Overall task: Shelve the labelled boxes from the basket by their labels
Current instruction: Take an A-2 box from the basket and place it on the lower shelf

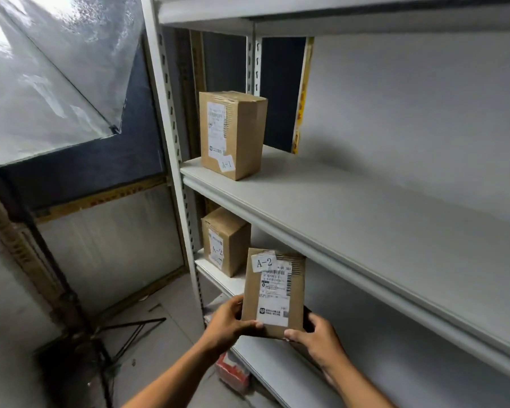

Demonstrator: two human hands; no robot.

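I hold a brown cardboard box labelled A-2 upright in front of the lower shelf. My left hand grips its lower left corner and my right hand grips its lower right corner. On the lower shelf behind it stands another brown box labelled A-2, at the left end. One shelf up, a taller box labelled A-1 stands at the left end. No basket is in view.
The grey metal rack has a perforated upright at its left. A red and white object lies low under my arms. A black tripod stand is on the floor at the left, beneath a plastic-covered window.
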